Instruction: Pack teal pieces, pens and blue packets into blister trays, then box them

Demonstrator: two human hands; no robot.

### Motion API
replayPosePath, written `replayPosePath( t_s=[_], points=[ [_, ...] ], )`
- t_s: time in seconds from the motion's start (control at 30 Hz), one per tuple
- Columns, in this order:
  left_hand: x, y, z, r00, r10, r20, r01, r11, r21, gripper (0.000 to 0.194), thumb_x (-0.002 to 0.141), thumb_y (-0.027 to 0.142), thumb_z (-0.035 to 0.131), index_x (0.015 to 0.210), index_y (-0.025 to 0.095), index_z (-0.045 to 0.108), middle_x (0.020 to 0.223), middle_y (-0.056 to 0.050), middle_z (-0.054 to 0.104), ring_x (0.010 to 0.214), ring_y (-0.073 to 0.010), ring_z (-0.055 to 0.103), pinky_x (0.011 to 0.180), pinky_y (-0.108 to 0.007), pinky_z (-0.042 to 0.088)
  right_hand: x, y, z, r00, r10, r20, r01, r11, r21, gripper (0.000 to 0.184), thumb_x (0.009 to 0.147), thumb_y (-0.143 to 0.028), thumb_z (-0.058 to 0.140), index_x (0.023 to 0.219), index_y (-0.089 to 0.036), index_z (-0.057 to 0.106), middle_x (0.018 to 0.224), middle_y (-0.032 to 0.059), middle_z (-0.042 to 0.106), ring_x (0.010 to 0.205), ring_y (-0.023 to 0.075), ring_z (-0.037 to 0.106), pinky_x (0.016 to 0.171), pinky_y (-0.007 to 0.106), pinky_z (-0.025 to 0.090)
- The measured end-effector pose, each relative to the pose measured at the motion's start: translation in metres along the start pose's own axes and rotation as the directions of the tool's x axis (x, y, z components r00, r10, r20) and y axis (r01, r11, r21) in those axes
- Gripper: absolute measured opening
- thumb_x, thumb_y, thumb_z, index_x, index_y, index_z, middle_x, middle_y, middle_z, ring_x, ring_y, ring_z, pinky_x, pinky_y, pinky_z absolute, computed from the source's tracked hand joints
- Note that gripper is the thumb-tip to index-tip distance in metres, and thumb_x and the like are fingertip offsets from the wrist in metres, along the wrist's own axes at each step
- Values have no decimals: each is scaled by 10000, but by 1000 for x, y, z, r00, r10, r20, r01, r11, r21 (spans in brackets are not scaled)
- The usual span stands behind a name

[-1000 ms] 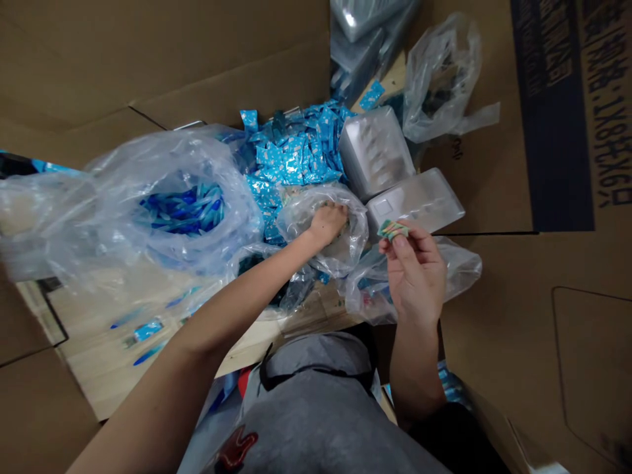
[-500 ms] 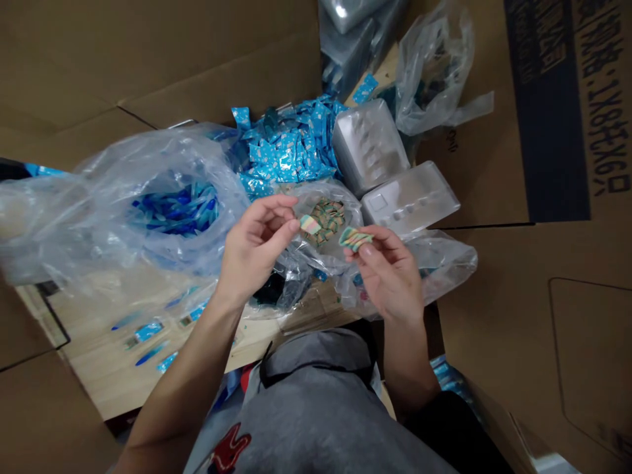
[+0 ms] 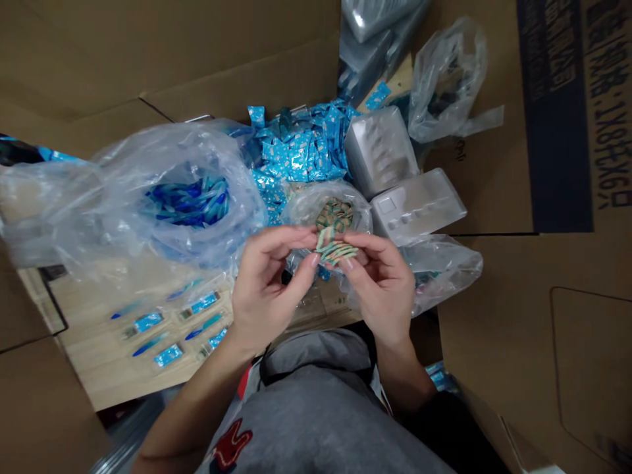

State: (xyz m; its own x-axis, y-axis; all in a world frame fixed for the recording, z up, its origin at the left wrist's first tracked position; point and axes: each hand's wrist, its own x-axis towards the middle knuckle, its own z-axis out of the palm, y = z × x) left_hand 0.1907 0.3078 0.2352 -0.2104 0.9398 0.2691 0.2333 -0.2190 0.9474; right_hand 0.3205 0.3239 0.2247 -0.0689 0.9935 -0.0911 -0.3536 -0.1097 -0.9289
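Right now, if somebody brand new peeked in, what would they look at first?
Probably the heap of shiny blue packets, at the upper middle. Left of it, slim blue pieces fill an open clear plastic bag. Below the heap, the left hand and right hand meet, fingertips on small pastel-striped pieces.

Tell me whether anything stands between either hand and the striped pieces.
Nothing visible does: the left hand and right hand both touch the striped pieces. The open bag shows behind them, not between.
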Motion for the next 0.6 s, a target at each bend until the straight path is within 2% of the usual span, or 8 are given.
replayPosePath(
  t_s=[0.1,0.2,0.27,0.33,0.4,0.5,0.6],
  points=[
    [3,2,-3,984,-170,51,171,985,-27,226,851,267,659,1065,247,591,899,3,682,862,-129,677,795,-269,576,-1,-1,-2,999,-26,25,29,994,-107,250,809,-145,674,998,-304,712,986,-32,722,881,104,695,754,228,602],
    [9,2,-6,930,-346,126,359,928,-102,262,839,361,666,1062,253,582,845,10,687,790,-133,681,731,-271,573,-2,-1,-5,995,-88,41,94,977,-192,248,793,-116,677,953,-299,722,967,-25,704,902,108,680,778,233,590],
    [12,1,-5,905,-393,163,416,899,-139,279,825,368,680,1056,254,573,819,13,690,759,-135,683,690,-263,565,-2,0,-7,993,-110,33,114,967,-227,245,795,-115,675,956,-295,715,961,-19,698,907,112,673,794,241,583],
    [12,0,-2,913,-389,125,405,904,-141,269,824,341,681,1048,253,560,806,19,693,748,-130,683,670,-248,554,-3,4,-8,993,-111,33,115,959,-258,240,804,-123,668,973,-289,708,989,-7,692,931,121,664,806,252,577],
    [11,-4,3,927,-373,26,373,918,-132,249,830,296,675,1040,251,549,797,28,689,753,-121,684,673,-235,545,-4,8,-8,991,-121,51,131,952,-276,246,807,-119,666,984,-285,701,1010,2,683,952,124,654,821,258,569],
    [11,-18,11,923,-375,-89,357,919,-164,204,855,267,633,1040,255,549,794,39,676,731,-115,679,678,-245,542,-3,13,-8,984,-167,57,176,951,-254,267,797,-89,668,977,-283,698,1018,1,679,981,118,644,853,253,553],
    [14,-32,10,946,-317,-69,317,948,-9,113,855,254,623,966,235,637,894,8,696,872,-132,672,834,-299,530,0,16,-9,996,-84,4,84,990,-109,223,790,-126,691,950,-280,702,945,-19,717,852,105,688,776,242,583]
  ],
)
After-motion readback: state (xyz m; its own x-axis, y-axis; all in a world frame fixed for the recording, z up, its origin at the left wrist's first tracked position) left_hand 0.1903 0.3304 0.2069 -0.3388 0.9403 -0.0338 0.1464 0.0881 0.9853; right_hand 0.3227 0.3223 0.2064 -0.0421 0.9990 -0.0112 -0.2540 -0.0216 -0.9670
